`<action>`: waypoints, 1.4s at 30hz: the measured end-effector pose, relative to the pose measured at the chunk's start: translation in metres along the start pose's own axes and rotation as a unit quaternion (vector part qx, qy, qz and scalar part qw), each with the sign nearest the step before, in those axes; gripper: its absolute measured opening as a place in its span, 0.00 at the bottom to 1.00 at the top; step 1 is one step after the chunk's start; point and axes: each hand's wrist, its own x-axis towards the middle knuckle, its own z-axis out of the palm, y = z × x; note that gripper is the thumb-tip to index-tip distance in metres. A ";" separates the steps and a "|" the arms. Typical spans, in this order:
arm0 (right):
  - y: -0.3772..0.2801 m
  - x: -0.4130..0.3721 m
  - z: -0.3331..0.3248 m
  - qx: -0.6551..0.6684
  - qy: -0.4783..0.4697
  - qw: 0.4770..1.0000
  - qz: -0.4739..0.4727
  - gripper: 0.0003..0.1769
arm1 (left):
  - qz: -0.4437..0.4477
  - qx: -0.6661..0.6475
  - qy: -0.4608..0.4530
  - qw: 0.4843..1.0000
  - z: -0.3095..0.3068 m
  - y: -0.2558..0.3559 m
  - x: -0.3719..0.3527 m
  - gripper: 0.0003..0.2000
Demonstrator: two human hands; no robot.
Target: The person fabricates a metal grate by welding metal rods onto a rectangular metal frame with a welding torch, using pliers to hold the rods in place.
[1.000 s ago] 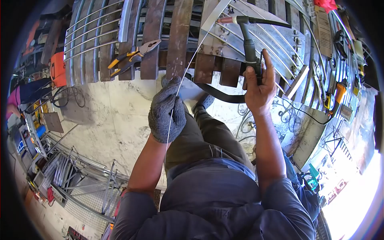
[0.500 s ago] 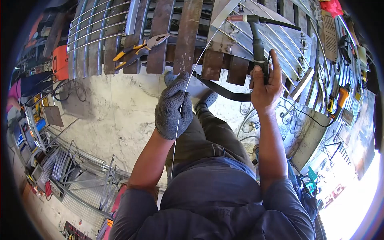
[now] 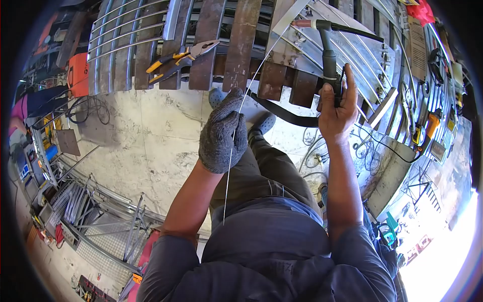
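My left hand (image 3: 224, 133), in a grey knitted glove, is closed around a thin metal filler rod (image 3: 230, 176). The rod's lower part hangs down toward my shirt, and its upper part reaches up over the workbench near the torch's nozzle. In my bare right hand (image 3: 337, 108) is a TIG welding torch (image 3: 328, 55), gripped by its handle with one finger stretched upward. The torch's pinkish nozzle points left, above a flat metal plate (image 3: 289, 58) crossed by several thin bars. A black cable sleeve (image 3: 287, 115) runs left from below my right hand.
Yellow-and-black pliers (image 3: 183, 59) lie on the slatted metal bench (image 3: 241, 45), left of the plate. A barred metal frame (image 3: 126, 32) rests at the bench's far left. Cables (image 3: 314, 151) lie on the floor to my right. A person (image 3: 37, 105) is partly visible at far left.
The whole view has shifted slightly, with bench, pliers and both hands appearing a little further right. My grips on the rod and torch look the same.
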 end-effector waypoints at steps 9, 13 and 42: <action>-0.004 0.001 -0.002 0.087 -0.014 0.996 0.021 0.39 | 0.023 -0.013 0.027 0.999 0.001 -0.002 0.000 0.11; -0.006 0.000 0.001 0.098 -0.013 0.995 0.027 0.39 | 0.000 -0.010 0.009 1.000 -0.001 0.002 0.002 0.10; -0.004 0.000 -0.002 0.014 -0.014 0.999 0.026 0.37 | 0.028 0.002 0.020 0.999 0.002 0.002 0.000 0.14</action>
